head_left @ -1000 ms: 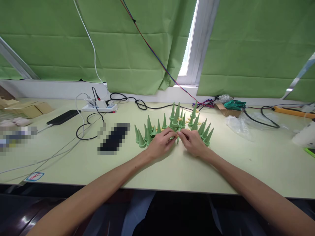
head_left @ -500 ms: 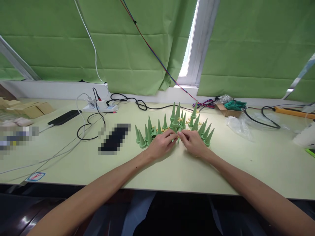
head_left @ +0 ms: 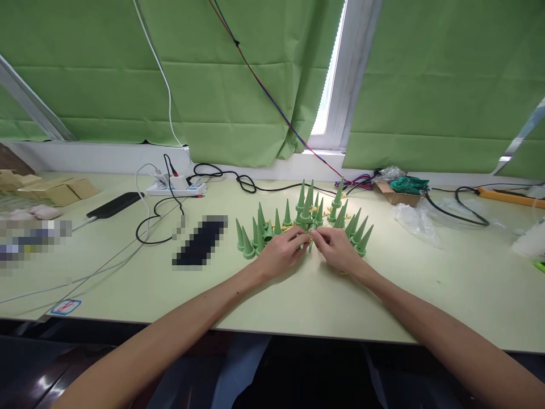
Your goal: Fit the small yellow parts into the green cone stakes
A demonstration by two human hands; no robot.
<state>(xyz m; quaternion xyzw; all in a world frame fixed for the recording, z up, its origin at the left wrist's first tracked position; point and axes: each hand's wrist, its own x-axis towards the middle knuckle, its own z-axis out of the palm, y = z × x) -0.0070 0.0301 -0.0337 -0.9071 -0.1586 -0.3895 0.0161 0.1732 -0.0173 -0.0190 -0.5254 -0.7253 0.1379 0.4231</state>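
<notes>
My left hand (head_left: 283,250) and my right hand (head_left: 336,247) meet fingertip to fingertip over the table, both closed in a pinch. A small yellow piece (head_left: 309,238) shows between the fingertips. Green shows just above and below them, apparently a green cone with its point down; the fingers cover most of it. Around the hands stand several hollow-looking green plastic cones (head_left: 306,210), most of them point up. One cone (head_left: 268,236) by my left hand lies tipped, showing its dark opening. More small yellow pieces (head_left: 332,211) lie among the cones.
A blurred-out dark slab (head_left: 200,241) lies left of the cones. Behind are a power strip (head_left: 187,188) and black cables (head_left: 247,182). A cardboard box (head_left: 398,194) and a clear plastic bag (head_left: 415,221) are at the right, cardboard boxes (head_left: 57,190) far left.
The view has shifted slightly, so everything sits a little lower and further right. My hands keep the same pinch at the same spot among the cones.
</notes>
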